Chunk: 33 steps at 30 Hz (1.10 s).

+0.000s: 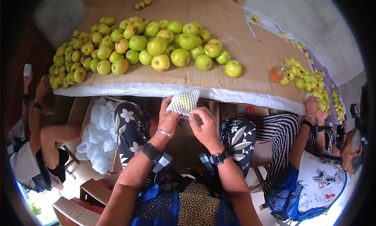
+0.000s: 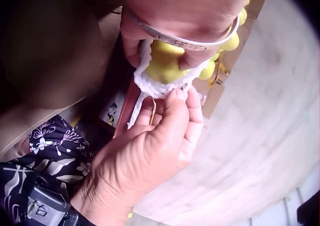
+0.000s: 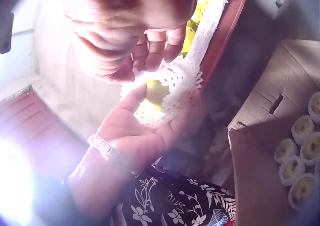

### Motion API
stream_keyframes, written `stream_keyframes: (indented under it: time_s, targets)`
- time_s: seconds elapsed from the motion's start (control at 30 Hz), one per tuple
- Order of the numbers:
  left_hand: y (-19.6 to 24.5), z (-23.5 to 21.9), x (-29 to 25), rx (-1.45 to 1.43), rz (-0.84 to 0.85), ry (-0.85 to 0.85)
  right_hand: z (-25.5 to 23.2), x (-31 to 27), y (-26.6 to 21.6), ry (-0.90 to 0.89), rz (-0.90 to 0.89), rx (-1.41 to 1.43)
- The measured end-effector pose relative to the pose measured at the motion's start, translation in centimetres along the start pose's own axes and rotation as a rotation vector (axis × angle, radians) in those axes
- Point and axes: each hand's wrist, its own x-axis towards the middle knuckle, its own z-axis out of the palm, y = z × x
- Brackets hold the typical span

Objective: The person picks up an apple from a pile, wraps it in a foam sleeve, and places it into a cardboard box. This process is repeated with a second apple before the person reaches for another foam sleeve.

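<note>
Apple [image 2: 167, 68] is sitting inside a white foam net [image 1: 188, 97], between both hands, just in front of the table edge [image 1: 149, 90] and over the gap between the patterned trouser legs [image 1: 128, 124]. The left hand [image 1: 168, 113] is gripping fruit and net together, thumb and fingers curling round the sides; the right hand [image 1: 205, 127] is pinching the net's rim, thumb meeting fingertips. Main risk, probably: a drop. Nothing else is visibly supporting the fruit, so a loosening left grip could be sending it down past the knees, likely bruising it. Second risk: tearing. Thin mesh is probably stretching where the fingertips are tugging, and too hard a pull could be snapping a strand. Third: a lopsided fit, if the rim is getting drawn down on one side only, leaving skin bare against its neighbours. The bangle [image 1: 165, 133] is lying close to the work in the left wrist view, so snagging is looking possible but minor. As for looks, the fruit is showing yellow-green and roundish; mesh is covering it in the head view, while a smooth bare patch is showing through the net's mouth in the left wrist view. Glare is washing out the right wrist view, so blemishes are staying unreadable there.
</note>
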Motion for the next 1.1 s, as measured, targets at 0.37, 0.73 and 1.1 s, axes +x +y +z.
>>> stream_keyframes:
  time_s: [0.37,0.73,1.1]
  targets:
    - [3.5,3.3,-1.1,1.187,0.599,-0.089,0.8,-0.3,0.0,0.142,0.074,-0.059]
    - [5.2,4.4,-1.7,1.204,0.875,-0.148,0.6,-0.5,0.2,0.194,0.201,0.439]
    - [6.6,5.3,-2.9,1.248,0.823,-0.366,2.1,-0.6,0.9,0.164,0.307,0.821]
